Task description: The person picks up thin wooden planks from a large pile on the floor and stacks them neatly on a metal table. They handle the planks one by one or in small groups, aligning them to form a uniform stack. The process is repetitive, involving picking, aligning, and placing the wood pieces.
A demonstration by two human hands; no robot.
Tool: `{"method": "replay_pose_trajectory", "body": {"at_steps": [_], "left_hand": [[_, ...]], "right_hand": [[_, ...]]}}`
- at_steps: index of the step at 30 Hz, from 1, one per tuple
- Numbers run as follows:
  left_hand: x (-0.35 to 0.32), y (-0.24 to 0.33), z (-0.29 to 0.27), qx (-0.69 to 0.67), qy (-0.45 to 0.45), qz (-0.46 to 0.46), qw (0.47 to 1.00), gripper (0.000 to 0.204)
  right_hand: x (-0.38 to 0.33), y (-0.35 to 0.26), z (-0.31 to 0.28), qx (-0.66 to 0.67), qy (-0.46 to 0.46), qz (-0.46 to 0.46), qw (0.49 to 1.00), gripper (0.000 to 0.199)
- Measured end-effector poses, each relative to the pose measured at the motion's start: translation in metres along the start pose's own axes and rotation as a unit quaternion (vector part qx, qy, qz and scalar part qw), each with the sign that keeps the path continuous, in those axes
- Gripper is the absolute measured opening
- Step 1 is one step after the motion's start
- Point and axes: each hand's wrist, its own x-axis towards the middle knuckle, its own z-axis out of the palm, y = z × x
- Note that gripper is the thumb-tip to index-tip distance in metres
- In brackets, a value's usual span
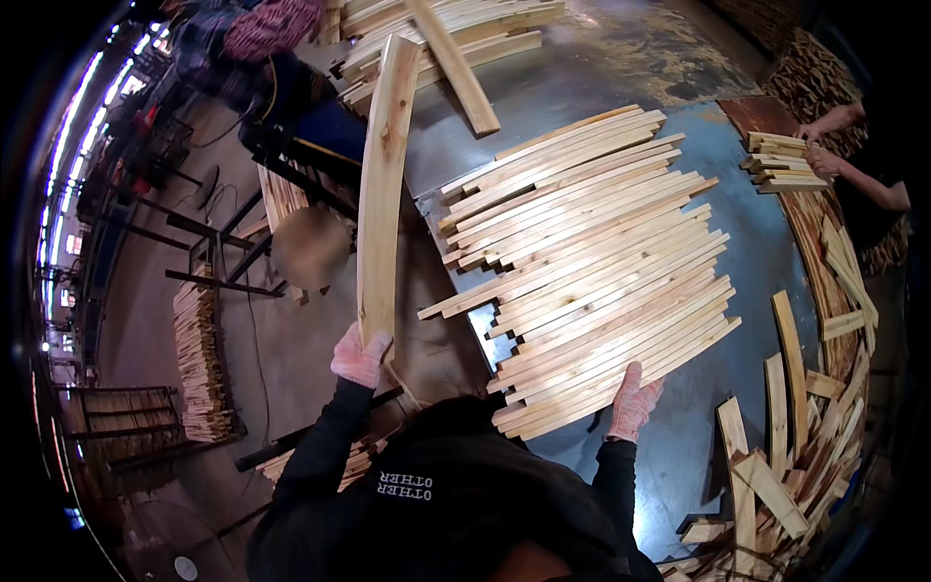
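My left hand (361, 355), in a pinkish knit glove, is closed round the near end of a long wooden board (386, 184). The board stands out away from me, off the table's left edge, and its far end reaches up beside a pile of planks. On the metal table lies a wide row of narrow wooden strips (592, 281), side by side with uneven ends. My right hand (635, 403), gloved alike, touches the near edge of this row. Its thumb points forward along the strips, apart from the fingers, which are partly hidden.
More planks (465, 48) lie at the table's far end. Loose offcuts (795, 485) heap up at the right. Beyond them, another person's hands (824, 145) hold short wooden pieces (784, 163). A stack of strips (201, 359) and metal frames stand on the floor at left.
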Motion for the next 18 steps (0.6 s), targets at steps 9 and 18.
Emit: {"method": "replay_pose_trajectory", "body": {"at_steps": [9, 18], "left_hand": [[0.174, 0.076, 0.056, 0.132, -0.132, 0.189, 0.964, 0.048], [0.510, 0.096, 0.247, 0.268, -0.248, 0.136, 0.921, 0.050]], "right_hand": [[0.008, 0.027, 0.000, 0.050, 0.026, 0.002, 0.998, 0.071], [0.016, 0.024, 0.016, 0.072, 0.040, 0.044, 0.996, 0.064]]}}
